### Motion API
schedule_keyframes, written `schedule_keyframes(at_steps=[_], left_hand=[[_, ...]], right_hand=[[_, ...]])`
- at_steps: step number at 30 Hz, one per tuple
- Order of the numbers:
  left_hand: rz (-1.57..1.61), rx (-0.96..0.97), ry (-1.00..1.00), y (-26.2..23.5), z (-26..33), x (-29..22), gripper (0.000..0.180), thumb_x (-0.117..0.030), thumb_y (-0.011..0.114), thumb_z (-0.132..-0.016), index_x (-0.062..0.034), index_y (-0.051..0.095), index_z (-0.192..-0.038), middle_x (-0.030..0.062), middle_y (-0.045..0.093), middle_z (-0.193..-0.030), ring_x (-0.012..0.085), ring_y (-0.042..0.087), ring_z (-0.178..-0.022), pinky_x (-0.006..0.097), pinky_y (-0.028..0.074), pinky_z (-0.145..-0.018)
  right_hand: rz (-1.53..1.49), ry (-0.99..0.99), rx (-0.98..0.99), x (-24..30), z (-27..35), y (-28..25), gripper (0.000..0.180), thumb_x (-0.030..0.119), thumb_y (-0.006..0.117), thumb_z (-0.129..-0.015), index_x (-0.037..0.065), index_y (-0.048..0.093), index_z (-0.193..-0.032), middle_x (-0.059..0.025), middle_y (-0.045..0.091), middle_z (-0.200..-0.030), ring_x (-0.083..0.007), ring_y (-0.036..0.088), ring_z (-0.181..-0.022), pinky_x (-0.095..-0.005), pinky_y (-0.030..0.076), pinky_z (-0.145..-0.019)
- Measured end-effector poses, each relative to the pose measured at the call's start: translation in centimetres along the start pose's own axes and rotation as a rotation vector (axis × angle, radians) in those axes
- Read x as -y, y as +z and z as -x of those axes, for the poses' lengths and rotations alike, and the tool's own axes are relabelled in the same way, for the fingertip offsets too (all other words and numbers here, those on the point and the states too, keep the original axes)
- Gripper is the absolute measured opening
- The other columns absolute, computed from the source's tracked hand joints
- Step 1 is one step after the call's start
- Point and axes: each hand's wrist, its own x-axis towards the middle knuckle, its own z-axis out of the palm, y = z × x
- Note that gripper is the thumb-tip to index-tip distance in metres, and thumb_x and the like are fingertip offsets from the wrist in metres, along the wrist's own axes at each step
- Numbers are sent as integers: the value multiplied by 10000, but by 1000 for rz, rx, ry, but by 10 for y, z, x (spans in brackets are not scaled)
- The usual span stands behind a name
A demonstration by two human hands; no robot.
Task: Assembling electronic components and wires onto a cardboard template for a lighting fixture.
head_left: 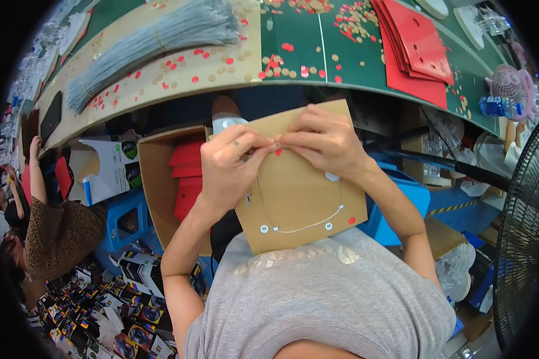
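A brown cardboard sheet (299, 197) rests tilted against my lap and shirt. Near its upper part, my left hand (230, 161) and my right hand (326, 140) meet fingertip to fingertip. Both pinch at a tiny pale piece, too small to name and mostly covered by the fingers. Just below the fingertips is a small red spot (278, 153). A thin pale cord (305, 230) curves across the lower part of the sheet. Two round white discs (264, 228) sit near it, and a red dot (351, 221) marks the lower right corner.
Ahead stands a long table with a bundle of grey wire-like strands (161, 45), red sheets (416, 48) and scattered red and tan dots. An open carton (156, 179) holds red pieces at left. A black fan (524, 233) stands at right. Another person sits far left.
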Motion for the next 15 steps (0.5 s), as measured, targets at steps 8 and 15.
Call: schedule_keyframes(at_steps=[8,15], left_hand=[[92,64,-165,-7,1,-7,148,11,845,-711,2,721,-791,97,681,-728,196,695,-674,292,543,-596],[-174,541,68,-31,-38,-12,138,-49,772,-744,23,655,-726,144,660,-742,347,669,-726,414,556,-684]], right_hand=[[-271,239,97,3,-8,1,129,16,818,-739,30,783,-862,-69,698,-810,-215,648,-763,-334,523,-650],[-232,261,159,13,-10,2,99,-20,802,-728,2,752,-810,-78,693,-787,-210,647,-748,-327,522,-602]])
